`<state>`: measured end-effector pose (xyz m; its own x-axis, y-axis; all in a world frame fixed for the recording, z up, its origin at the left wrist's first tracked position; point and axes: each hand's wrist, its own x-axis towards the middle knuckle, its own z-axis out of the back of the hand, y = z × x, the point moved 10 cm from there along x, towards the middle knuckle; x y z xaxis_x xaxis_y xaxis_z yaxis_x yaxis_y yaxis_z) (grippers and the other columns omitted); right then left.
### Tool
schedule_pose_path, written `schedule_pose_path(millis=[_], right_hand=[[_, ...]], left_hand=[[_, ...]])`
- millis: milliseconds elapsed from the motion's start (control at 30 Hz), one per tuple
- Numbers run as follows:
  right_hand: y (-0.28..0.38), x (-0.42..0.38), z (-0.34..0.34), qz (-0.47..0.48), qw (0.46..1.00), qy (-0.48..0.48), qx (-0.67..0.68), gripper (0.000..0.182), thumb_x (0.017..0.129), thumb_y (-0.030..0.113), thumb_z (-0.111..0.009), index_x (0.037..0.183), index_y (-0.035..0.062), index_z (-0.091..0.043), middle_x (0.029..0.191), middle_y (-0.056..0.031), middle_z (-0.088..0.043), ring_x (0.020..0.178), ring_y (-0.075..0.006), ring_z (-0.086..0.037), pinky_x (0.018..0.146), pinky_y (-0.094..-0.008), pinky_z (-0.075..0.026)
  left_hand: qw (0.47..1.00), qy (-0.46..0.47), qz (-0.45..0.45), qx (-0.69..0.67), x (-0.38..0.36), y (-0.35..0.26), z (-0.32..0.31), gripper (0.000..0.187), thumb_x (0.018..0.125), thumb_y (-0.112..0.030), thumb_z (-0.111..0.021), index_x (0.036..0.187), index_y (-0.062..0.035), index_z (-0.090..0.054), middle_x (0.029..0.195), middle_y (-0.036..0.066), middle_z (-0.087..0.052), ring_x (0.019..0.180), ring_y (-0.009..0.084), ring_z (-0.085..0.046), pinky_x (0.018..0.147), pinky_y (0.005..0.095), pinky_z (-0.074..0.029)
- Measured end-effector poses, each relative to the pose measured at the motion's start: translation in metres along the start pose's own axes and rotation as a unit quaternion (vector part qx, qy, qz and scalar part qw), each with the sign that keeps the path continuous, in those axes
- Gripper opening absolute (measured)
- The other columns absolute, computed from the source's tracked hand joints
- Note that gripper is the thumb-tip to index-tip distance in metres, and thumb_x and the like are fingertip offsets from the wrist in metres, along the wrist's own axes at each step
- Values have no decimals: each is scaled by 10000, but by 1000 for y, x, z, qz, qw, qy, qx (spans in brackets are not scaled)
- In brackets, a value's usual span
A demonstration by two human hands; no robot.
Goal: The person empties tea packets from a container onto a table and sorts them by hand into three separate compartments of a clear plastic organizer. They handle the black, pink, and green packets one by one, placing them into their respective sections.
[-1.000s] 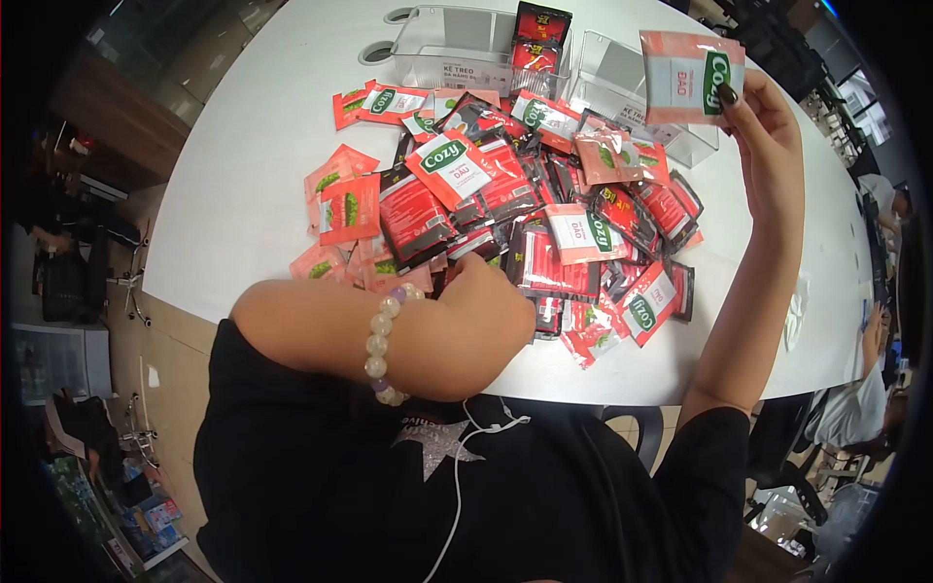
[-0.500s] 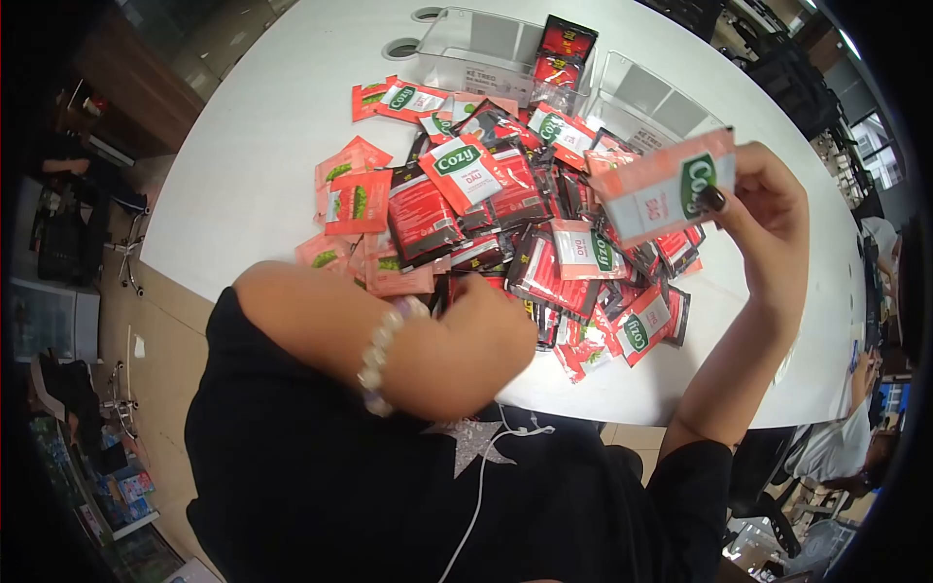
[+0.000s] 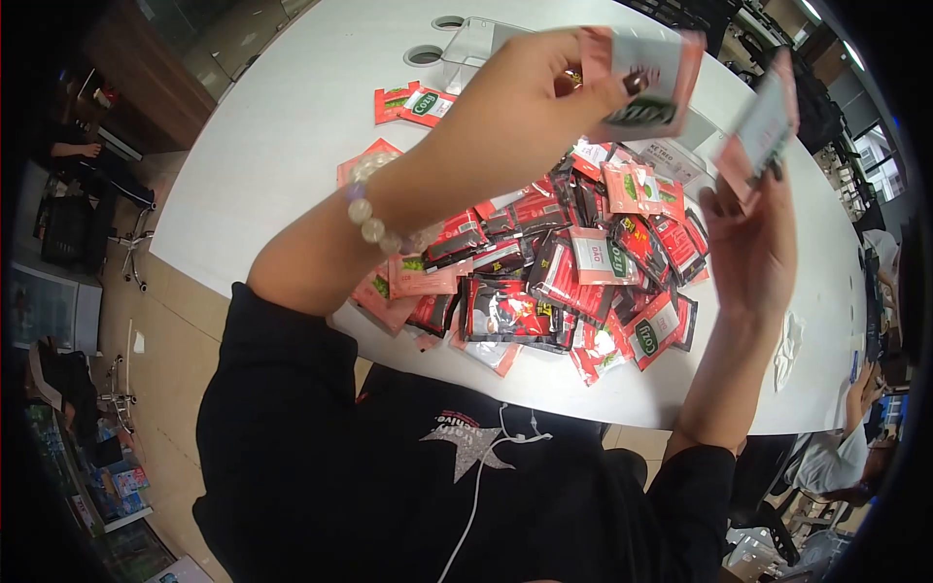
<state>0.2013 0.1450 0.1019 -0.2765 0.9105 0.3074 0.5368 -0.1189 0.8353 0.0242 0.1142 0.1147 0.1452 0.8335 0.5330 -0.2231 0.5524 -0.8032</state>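
My left hand (image 3: 544, 97), with a beaded bracelet on the wrist, is raised over the far side of the pile. It pinches a pink Cozy sachet (image 3: 646, 83) between thumb and fingers. To its right, my right hand (image 3: 756, 233) holds up another pink sachet (image 3: 763, 131), tilted and blurred. Below both hands lies a loose pile of black-and-red packets (image 3: 505, 311) mixed with pink Cozy sachets (image 3: 603, 257). My left forearm hides part of the pile.
Beyond the pile on the white table (image 3: 243, 175) stand a clear plastic bin (image 3: 471, 49), partly behind my left hand, and another clear bin (image 3: 671, 160). A crumpled white item (image 3: 789, 350) lies at the right. A seated person (image 3: 836, 457) is at the far right.
My left hand has risen from the near side of the pile to its far side, now with a sachet. My right hand's sachet has moved right and turned more upright.
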Motion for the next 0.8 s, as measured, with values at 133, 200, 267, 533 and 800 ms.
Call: schedule_pose_path(millis=[133, 200, 267, 533, 800], right_hand=[[-40, -6, -13, -24, 997, -4, -69, 68, 914, 147, -569, 920, 82, -551, 872, 28, -595, 765, -58, -511, 750, -226, -421], [-32, -10, -21, 37, 995, 2, -88, 103, 900, 127, -597, 869, 73, -515, 778, 13, -572, 695, -61, -488, 723, -214, -414], [-14, -9, -19, 116, 983, 17, -141, 123, 895, 117, -604, 852, 66, -501, 749, -2, -568, 659, -63, -481, 702, -203, -410], [3, -23, -53, 235, 919, 73, -307, 258, 862, 28, -607, 1075, 32, -462, 1064, -105, -561, 948, -137, -534, 809, -244, -424], [-99, -126, -193, 242, 677, 431, -545, 592, 647, 241, -745, 1175, 113, -509, 1141, -93, -538, 976, -278, -554, 840, -400, -423]], left_hand=[[977, 41, 43, -204, -8, -9, -28, 245, 845, -88, -616, 1067, 1, -564, 860, 83, -662, 788, 131, -635, 664, 273, -498], [993, 50, -4, -103, -8, -3, -31, 327, 823, -65, -627, 1130, -4, -534, 930, 102, -653, 804, 154, -643, 662, 261, -523], [986, 152, 70, -7, -9, -2, -34, 386, 823, 22, -602, 1190, -7, -487, 1028, 125, -637, 875, 183, -661, 665, 247, -554], [989, 140, 52, 9, 3, 3, -7, 345, 839, -281, -600, 1073, -28, -584, 949, 97, -630, 762, 160, -638, 554, 285, -548], [976, -110, -71, -176, 15, -41, 110, 144, 913, -149, -563, 997, -33, -555, 803, 38, -638, 620, 71, -581, 521, 191, -468]])
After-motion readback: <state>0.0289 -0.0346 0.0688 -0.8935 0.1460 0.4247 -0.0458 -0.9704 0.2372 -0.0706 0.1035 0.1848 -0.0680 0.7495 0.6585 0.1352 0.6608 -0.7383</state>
